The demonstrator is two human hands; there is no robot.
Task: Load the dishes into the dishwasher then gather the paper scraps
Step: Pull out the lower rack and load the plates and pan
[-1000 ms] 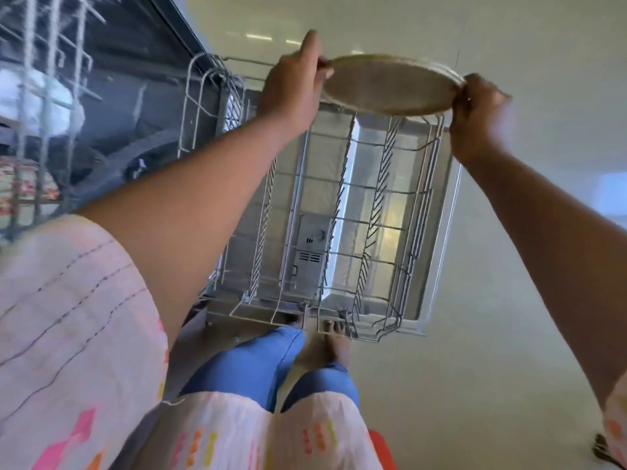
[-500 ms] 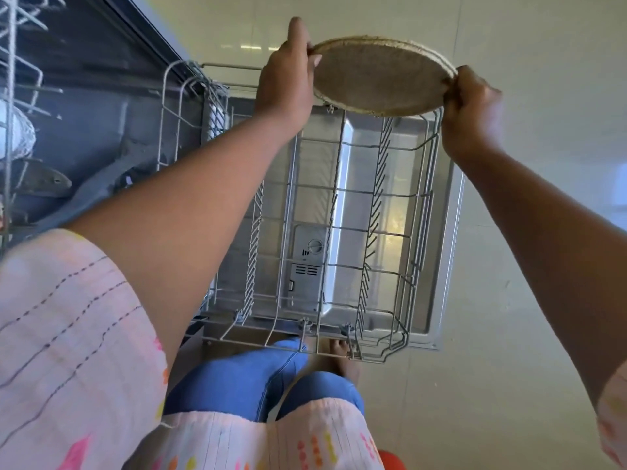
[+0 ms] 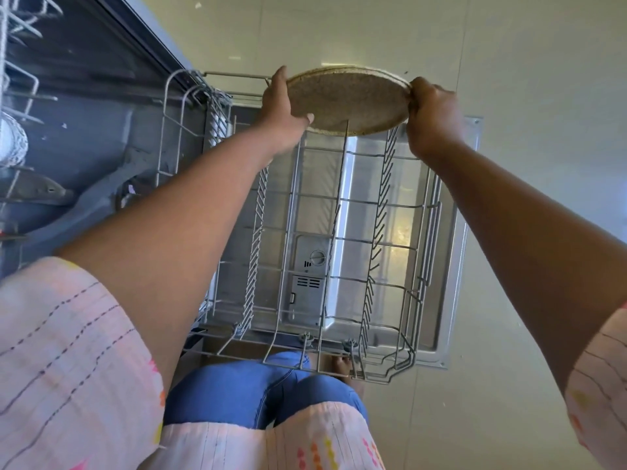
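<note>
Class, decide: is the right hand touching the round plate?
Touching. The head view shows the right hand with its fingers curled over the rim of the round plate at its right side.

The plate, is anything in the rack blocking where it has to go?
Nothing visible blocks it. The left hand and right hand grip the speckled plate at the far end of the lower rack, its lower edge down among the upright wires. The rack holds no other dishes.
</note>
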